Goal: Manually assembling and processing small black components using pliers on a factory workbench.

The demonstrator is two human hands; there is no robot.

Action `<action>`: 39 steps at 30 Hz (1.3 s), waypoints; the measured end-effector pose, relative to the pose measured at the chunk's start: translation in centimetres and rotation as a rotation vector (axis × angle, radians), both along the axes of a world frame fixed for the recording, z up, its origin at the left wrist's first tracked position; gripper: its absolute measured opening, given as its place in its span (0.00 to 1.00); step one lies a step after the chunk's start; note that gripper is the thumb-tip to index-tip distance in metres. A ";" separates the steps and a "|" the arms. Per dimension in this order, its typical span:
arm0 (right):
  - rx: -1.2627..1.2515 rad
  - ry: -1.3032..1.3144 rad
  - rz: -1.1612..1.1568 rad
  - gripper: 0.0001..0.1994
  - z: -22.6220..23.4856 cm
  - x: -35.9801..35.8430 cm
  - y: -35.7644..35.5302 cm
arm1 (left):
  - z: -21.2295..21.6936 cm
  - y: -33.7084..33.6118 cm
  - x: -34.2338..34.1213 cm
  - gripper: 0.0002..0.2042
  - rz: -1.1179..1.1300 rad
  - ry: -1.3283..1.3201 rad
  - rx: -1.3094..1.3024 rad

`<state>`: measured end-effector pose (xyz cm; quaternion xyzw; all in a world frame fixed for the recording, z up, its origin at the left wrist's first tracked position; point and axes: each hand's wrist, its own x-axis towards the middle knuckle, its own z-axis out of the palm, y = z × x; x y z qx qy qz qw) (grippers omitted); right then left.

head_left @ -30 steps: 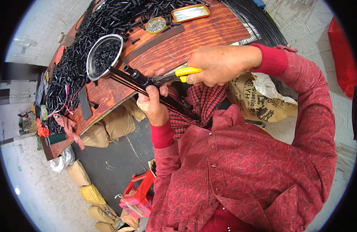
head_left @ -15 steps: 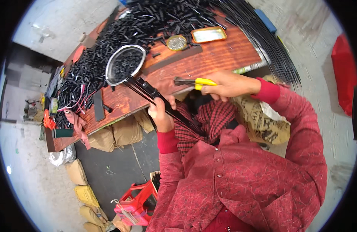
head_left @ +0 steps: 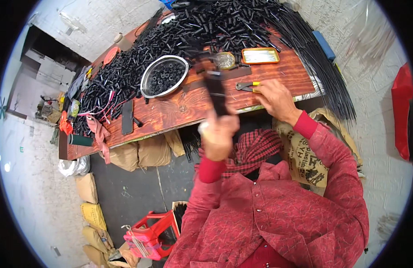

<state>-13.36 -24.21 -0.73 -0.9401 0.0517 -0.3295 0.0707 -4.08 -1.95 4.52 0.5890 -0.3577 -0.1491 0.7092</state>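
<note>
I'm watching the left hand clenching around a bundle of black rods, lifting it up in front of the chest; it's blurring with motion, so I cannot make out how many rods are in there. The right hand is resting on the edge of the wooden counter, fingers closing over the yellow-handled pliers, whose dark nose is poking out to the left of the knuckles.

Just beyond the left hand, a round metal bowl is sitting full of small black rings, and behind both hands a big heap of short black tubes is covering the far half of the counter. A flat yellow tin is lying just beyond the right hand, and long black strands are spilling off the counter's right end.

My worry: the bundle is swinging close to the bowl, so a careless sweep could be knocking it and scattering rings. A loose grip could be letting rods slide out to the floor, and the pliers are sitting near the counter edge, ready to tip off.
</note>
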 end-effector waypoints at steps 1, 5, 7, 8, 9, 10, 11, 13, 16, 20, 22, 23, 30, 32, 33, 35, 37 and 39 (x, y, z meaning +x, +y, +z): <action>0.116 0.033 0.059 0.11 0.0 -0.6 0.7 | -1.2 0.6 2.1 0.13 0.008 -0.116 -0.309; 0.514 0.315 0.310 0.12 -4.9 -2.5 5.1 | 4.7 4.1 6.4 0.17 0.459 0.022 -0.380; 0.536 0.481 0.461 0.17 -9.3 -3.8 8.3 | 5.9 6.5 7.7 0.19 0.437 0.019 -0.449; 0.530 0.480 0.490 0.17 -12.7 -4.5 9.7 | 5.8 6.9 7.5 0.18 0.463 -0.011 -0.431; 0.551 0.489 0.485 0.17 -13.0 -4.4 10.4 | 5.8 7.0 7.8 0.18 0.489 -0.053 -0.424; 0.594 0.708 0.510 0.16 -13.3 -4.3 11.0 | 5.2 7.0 7.2 0.18 0.486 -0.045 -0.406; 0.631 0.926 0.538 0.16 -13.3 -4.4 11.5 | 4.2 7.2 6.1 0.17 0.516 -0.017 -0.203; 0.731 0.768 0.532 0.15 -11.1 -4.5 11.2 | 2.0 7.8 5.8 0.17 0.463 0.001 0.061; 0.637 0.892 0.432 0.17 -10.3 -6.0 9.2 | 1.1 7.6 5.6 0.16 0.321 -0.053 -0.003; 0.436 1.009 0.291 0.23 -11.6 -7.2 8.6 | 5.5 8.5 5.0 0.15 0.339 -0.061 -0.494; 0.521 0.804 0.336 0.32 -8.8 -6.0 9.5 | 6.8 8.8 4.3 0.15 0.104 0.128 -0.838; 0.517 0.824 0.358 0.32 -7.3 -5.4 10.5 | 6.8 8.1 4.1 0.15 0.017 0.295 -0.988; 1.458 -0.001 0.428 0.45 0.5 -7.5 9.2 | -4.4 1.2 -3.4 0.13 -0.232 1.096 -0.745; 1.278 -0.049 0.310 0.26 1.6 -9.3 8.2 | -6.4 1.5 -6.0 0.13 -0.277 1.249 -0.695; 1.147 -0.091 0.292 0.15 2.4 -9.4 7.7 | -7.4 1.5 -7.1 0.12 -0.308 1.372 -0.686; 1.003 0.115 0.204 0.09 4.5 -9.6 7.0 | -10.8 0.8 -8.2 0.15 -0.412 1.606 -0.724; 0.943 0.148 0.135 0.06 4.7 -7.6 8.3 | -17.0 0.4 -9.2 0.18 -0.452 1.729 -0.694; 0.901 0.333 0.084 0.04 2.4 -6.3 8.7 | -17.2 -0.3 -9.4 0.25 -0.306 1.903 -0.423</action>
